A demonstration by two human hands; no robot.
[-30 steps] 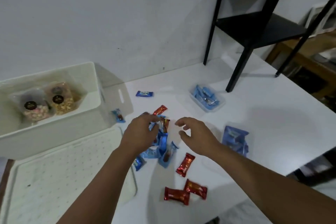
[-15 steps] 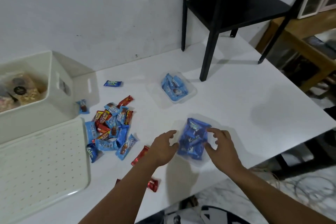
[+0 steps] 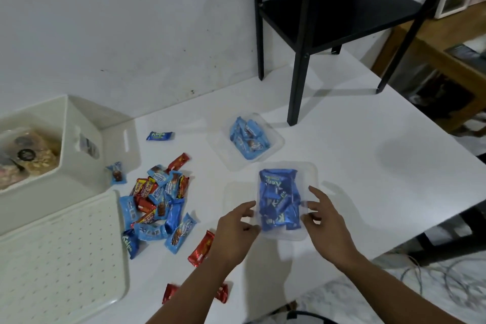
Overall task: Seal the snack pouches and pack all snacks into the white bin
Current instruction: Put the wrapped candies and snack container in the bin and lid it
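Note:
A clear pouch of dark blue snacks [image 3: 280, 200] lies on the white table near its front edge. My left hand [image 3: 236, 229] pinches its lower left edge and my right hand [image 3: 324, 221] pinches its lower right edge. A second clear pouch of light blue snacks [image 3: 247, 139] lies just behind it, untouched. To the left is a pile of loose blue and red wrapped snacks [image 3: 157, 205]. The white bin [image 3: 86, 168] stands at the far left, with clear pouches of nuts [image 3: 34, 158] inside.
A white perforated lid [image 3: 60, 252] lies in front of the bin. Stray snacks: a blue one [image 3: 160, 136], another by the bin [image 3: 117, 172], red ones [image 3: 201, 247] near my left arm. A black shelf's leg [image 3: 297, 87] stands on the table behind. The table edge runs close on the right.
Both hands left the pile of loose snacks and moved right to the pouch of dark blue snacks, closing onto its two sides. The view swung right, so the bin now sits at the far left.

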